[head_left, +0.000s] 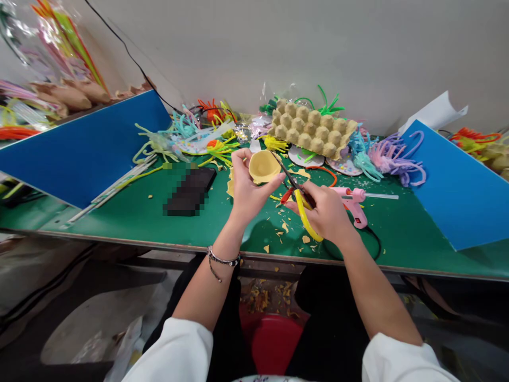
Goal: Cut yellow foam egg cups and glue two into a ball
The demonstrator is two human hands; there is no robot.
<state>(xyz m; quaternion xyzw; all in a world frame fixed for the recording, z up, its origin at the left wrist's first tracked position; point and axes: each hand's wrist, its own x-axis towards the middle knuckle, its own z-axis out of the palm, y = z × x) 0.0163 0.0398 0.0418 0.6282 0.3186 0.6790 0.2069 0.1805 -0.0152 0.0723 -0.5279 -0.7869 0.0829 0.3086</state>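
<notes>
table, left grip — cup, right grip — scissors

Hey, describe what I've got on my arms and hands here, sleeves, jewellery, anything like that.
White sleeves, the left sleeve and right sleeve, end near the elbows, leaving the forearms bare. A thin beaded bracelet with a short dangling strand circles the left wrist. The left hand and right hand are ungloved; no rings show.
</notes>
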